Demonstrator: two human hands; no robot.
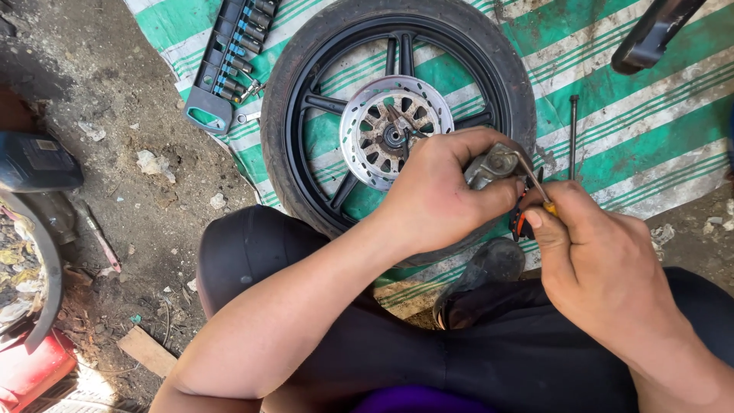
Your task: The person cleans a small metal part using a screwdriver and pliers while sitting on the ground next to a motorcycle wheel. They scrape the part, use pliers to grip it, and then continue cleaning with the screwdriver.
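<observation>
My left hand (436,191) grips a small grey metal part (493,164) above the lower edge of a black motorcycle wheel (397,115). My right hand (589,260) holds a thin screwdriver (535,183) with an orange handle, its metal tip touching the part. The wheel lies flat on a green and white striped tarp (642,115), its silver brake disc (394,130) facing up. My knees in black trousers fill the bottom of the view.
A socket set tray (229,61) lies at the wheel's upper left. A long metal rod (573,134) rests on the tarp right of the wheel. A black part (654,34) juts in at the top right. Dirt ground, a red object (30,367) and a wood scrap (145,350) sit left.
</observation>
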